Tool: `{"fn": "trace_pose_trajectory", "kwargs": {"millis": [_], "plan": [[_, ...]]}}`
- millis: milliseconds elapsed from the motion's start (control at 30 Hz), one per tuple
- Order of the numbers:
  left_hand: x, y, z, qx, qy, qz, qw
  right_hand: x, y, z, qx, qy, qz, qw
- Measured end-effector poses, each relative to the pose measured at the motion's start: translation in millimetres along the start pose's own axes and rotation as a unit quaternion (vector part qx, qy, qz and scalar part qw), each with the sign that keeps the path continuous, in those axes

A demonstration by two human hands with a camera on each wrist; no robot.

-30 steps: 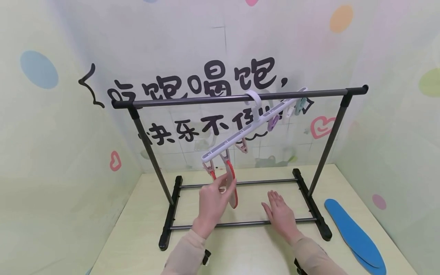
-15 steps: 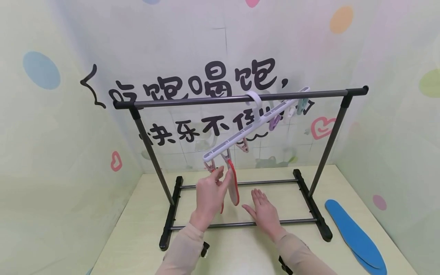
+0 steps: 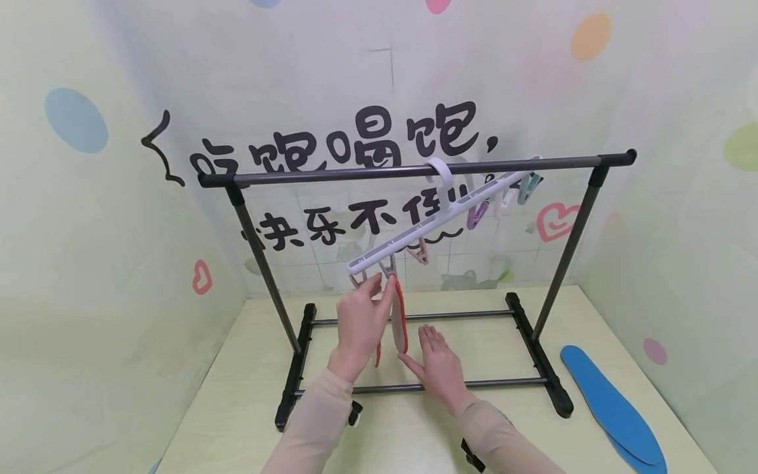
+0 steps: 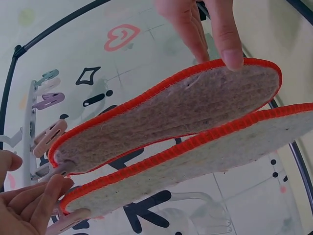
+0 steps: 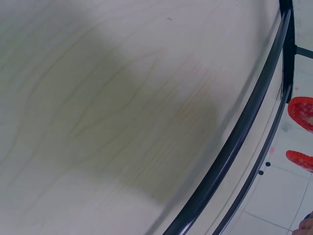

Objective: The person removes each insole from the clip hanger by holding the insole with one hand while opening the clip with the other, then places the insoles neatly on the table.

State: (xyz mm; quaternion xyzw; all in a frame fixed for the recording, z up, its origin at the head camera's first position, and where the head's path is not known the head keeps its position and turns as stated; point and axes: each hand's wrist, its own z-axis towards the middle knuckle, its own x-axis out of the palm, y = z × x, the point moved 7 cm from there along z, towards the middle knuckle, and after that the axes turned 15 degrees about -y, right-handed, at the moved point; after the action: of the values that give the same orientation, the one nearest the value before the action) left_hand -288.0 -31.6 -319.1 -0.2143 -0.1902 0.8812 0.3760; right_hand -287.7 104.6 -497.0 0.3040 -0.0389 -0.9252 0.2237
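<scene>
1 red-edged insole point(image 3: 378, 355) | head: mostly behind left hand point(image 3: 360, 326) | left wrist: end cut off

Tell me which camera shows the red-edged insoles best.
The left wrist view: it shows one insole almost whole, fuzzy face included, and much of the other insole, cut off by the frame. The head view has one nearly edge-on, the other mostly behind the left hand. The right wrist view catches only their red-rimmed ends.

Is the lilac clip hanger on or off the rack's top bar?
On: the head view shows the lilac clip hanger with its hook curved over the top bar.
</scene>
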Motion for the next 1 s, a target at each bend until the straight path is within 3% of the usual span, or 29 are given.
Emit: {"fn": "trace_pose_trajectory", "kwargs": {"millis": [367, 667, 1000], "plan": [[10.9, 6.4, 11.6, 0.000, 0.009, 0.059, 0.9982, 12, 6, 6.2, 0.012, 0.006, -0.007, 0.9999], [18.8, 8.5, 18.9, -0.008, 0.017, 0.063, 0.9978, 19, 8, 13.5, 0.041, 0.037, -0.006, 0.9984], [22.6, 12.8, 22.2, -0.015, 0.012, 0.064, 0.9978, 21, 9, 18.0, 0.021, -0.008, -0.018, 0.9996]]}}
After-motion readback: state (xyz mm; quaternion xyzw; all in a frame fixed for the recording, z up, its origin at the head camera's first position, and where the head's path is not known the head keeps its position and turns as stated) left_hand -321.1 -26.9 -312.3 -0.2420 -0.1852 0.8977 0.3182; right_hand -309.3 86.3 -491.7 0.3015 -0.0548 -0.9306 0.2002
